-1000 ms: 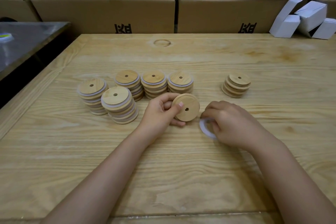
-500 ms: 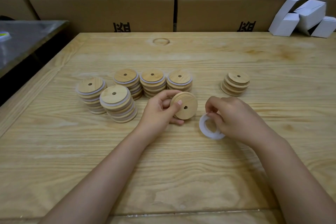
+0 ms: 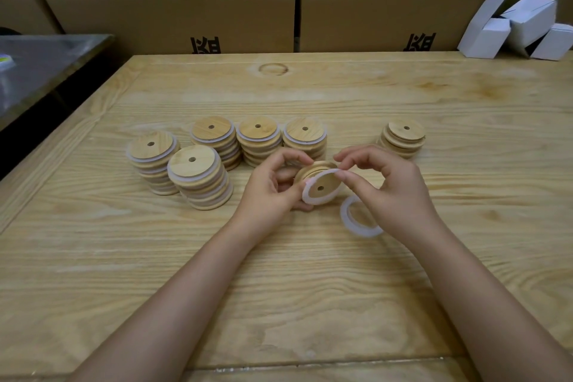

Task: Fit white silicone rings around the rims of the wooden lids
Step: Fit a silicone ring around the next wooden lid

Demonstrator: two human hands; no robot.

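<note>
**Right hand has lifted a ring onto the lid**

Half a second ago the right hand (image 3: 393,192) was low on the table, fingering a ring. Now it is raised to meet the left hand (image 3: 273,186), and a white silicone ring (image 3: 307,194) lies against the wooden lid (image 3: 327,181) held between them.

The left hand's fingers curl round the lid, tilting its face towards the camera. The right thumb and forefinger pinch the ring at the lid's upper edge. The ring hugs the lower left rim, but I cannot tell whether it is seated all the way round. Fitting looks begun, not finished.

A second ring (image 3: 362,233) lies flat on the wooden table (image 3: 279,288), just beneath the right hand.

Beyond the left hand stand five stacks (image 3: 201,164) of lids showing white edges, probably done. A shorter stack (image 3: 398,133) without rings waits beyond the right hand. Cardboard boxes (image 3: 173,22) and small white cartons (image 3: 527,18) line the back.
</note>
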